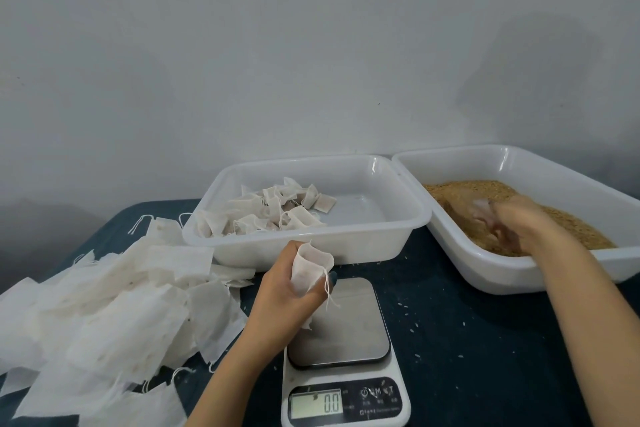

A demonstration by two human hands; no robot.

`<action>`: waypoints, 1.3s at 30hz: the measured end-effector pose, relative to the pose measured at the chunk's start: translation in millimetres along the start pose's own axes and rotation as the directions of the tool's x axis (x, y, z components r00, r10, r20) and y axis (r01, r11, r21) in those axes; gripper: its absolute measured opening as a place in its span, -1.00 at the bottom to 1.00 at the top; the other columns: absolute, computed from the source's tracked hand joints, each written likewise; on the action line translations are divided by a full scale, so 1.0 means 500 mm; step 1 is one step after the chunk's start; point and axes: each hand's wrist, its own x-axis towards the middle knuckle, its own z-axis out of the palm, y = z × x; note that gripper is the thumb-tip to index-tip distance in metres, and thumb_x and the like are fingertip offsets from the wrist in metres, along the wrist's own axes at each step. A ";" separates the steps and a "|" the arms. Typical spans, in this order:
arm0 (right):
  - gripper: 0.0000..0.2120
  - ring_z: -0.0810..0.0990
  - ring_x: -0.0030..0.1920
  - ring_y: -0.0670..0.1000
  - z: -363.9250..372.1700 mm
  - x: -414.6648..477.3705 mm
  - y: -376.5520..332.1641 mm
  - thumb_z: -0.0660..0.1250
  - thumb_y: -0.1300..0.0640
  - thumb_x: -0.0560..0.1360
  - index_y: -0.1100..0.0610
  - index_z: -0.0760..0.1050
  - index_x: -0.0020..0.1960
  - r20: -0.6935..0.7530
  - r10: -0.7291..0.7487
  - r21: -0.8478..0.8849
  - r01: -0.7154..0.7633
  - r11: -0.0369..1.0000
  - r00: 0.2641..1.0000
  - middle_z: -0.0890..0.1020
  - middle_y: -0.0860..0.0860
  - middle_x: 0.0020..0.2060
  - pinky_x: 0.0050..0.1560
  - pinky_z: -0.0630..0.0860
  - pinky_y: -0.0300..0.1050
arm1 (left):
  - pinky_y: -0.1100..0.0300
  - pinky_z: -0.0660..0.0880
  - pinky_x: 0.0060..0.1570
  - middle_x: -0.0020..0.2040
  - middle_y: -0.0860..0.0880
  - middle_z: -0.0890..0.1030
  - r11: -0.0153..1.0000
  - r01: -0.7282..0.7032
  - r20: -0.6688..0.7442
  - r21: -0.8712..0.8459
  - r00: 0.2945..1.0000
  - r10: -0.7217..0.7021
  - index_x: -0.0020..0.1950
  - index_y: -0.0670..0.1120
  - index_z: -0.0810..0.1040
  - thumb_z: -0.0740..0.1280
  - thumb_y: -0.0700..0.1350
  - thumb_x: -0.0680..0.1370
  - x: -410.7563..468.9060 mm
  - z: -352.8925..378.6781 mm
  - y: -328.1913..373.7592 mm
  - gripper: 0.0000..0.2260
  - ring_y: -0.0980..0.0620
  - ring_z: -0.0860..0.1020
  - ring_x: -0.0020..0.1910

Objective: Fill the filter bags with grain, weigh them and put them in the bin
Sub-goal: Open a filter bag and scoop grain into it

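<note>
Here your left hand (284, 284) grips an open filter bag (310, 267) just above the kitchen scale (346, 333), mouth up and spread to take grain (460, 194). Right of the scale, your right hand (519, 218) digs into the grain tray (519, 274); blur hides its grip.

Plain pale grey wall (242, 45) behind, matte, with a soft shadow (533, 73) at upper right and a darker patch (38, 229) low at left. Dark blue cloth (467, 340) spread below, meeting the wall at the back. Dim, even light
</note>
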 end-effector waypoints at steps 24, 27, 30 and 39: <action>-0.60 0.31 -0.45 -0.11 -0.002 -0.133 -0.051 0.51 -0.15 0.38 -0.05 0.65 0.18 0.584 -0.571 0.190 0.587 0.787 0.577 0.73 0.07 -0.01 -0.43 0.38 -0.34 | 0.27 0.51 -0.20 -0.17 0.06 0.58 0.999 0.043 0.078 0.031 0.996 -0.046 0.05 0.05 0.51 0.44 -0.06 0.49 -0.001 -0.059 -0.037 -0.82 0.17 0.52 -0.23; -0.61 0.41 -0.42 -0.14 0.007 -0.153 -0.061 0.52 -0.13 0.38 -0.03 0.66 0.16 0.688 -0.536 0.159 0.618 0.770 0.490 0.73 0.07 -0.04 -0.43 0.39 -0.32 | 0.22 0.54 -0.19 -0.16 0.07 0.60 0.997 0.058 0.075 0.052 0.995 -0.062 0.07 0.06 0.52 0.44 -0.07 0.49 -0.004 -0.065 -0.047 -0.80 0.16 0.54 -0.23; -0.61 0.42 -0.44 -0.16 0.014 -0.170 -0.071 0.53 -0.15 0.34 -0.05 0.67 0.12 0.745 -0.495 0.123 0.637 0.761 0.447 0.74 0.07 -0.09 -0.44 0.40 -0.31 | 0.19 0.59 -0.12 -0.07 0.08 0.65 0.995 0.057 0.085 0.084 0.994 -0.064 0.11 0.12 0.53 0.46 0.00 0.47 -0.004 -0.069 -0.052 -0.75 0.13 0.62 -0.15; -0.80 0.46 -0.37 -0.12 0.011 -0.211 -0.126 0.52 0.06 0.43 -0.12 0.70 0.04 0.808 -0.406 -0.036 0.724 0.689 0.427 0.69 -0.01 -0.23 -0.41 0.41 -0.30 | 0.02 0.56 -0.06 -0.05 0.05 0.64 0.992 0.002 0.154 0.126 0.988 -0.022 0.11 0.05 0.53 0.44 -0.06 0.42 -0.005 -0.065 -0.044 -0.72 0.06 0.61 -0.09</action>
